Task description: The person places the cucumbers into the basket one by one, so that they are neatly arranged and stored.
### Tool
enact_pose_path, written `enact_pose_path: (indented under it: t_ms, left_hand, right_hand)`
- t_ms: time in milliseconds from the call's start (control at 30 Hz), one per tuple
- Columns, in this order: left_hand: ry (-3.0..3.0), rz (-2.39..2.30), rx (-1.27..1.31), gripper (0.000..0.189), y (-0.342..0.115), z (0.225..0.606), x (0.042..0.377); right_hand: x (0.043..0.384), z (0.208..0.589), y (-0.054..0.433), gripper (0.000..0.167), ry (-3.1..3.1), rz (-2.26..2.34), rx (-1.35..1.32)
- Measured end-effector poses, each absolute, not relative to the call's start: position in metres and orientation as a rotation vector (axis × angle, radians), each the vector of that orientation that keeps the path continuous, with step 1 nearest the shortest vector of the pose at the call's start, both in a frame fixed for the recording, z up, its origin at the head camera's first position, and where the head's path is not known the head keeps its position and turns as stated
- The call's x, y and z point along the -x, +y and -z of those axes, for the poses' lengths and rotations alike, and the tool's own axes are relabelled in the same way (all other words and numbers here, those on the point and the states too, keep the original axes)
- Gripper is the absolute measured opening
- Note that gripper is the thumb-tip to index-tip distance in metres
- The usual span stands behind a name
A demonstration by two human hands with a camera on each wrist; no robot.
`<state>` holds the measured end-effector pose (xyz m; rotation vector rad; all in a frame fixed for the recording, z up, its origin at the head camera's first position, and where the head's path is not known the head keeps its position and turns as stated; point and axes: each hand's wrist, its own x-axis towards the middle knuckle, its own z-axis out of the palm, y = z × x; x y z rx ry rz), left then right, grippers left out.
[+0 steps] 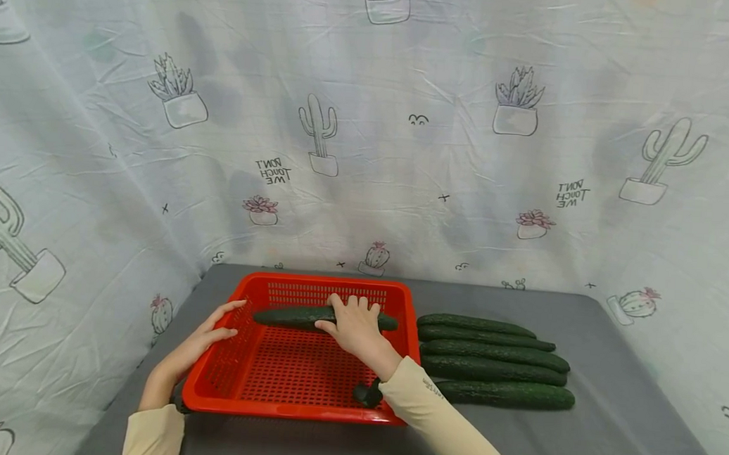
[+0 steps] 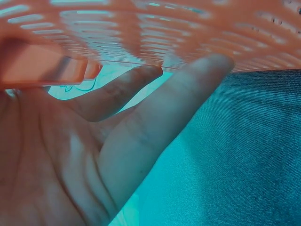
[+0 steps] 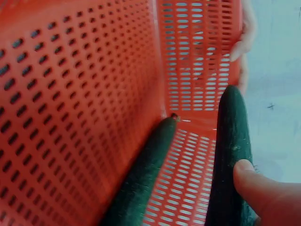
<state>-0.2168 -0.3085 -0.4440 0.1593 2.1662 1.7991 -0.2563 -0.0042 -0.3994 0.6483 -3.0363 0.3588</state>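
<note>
We see the right hand gripping a long dark-green cucumber, its middle hidden by that hand, above a second dark-green cucumber in a red perforated plastic basket, while the left hand, straight-fingered, touches the nearest wall, palm cropped in its wrist view.

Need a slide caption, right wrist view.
Right grip holding one cucumber above a second cucumber lying in a red perforated basket.

"How's the light?"
"Soft and even in the head view; the curtain is pale and bright past the table's far edge."
"And the wrist views?"
"Left is teal-tinted, its hand dim and soft; right shows faint glints on the cucumber."
</note>
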Motion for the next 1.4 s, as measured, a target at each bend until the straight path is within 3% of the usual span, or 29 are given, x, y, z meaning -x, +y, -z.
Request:
enact_pose_path:
  t_ms: [1400]
  left_hand:
    - [2.197,-1.781,-0.159,0.057,-0.308,0.443,0.217]
  right_hand:
    - [0.271,0.443,-0.033,0.044,-3.179,-0.146,-0.616]
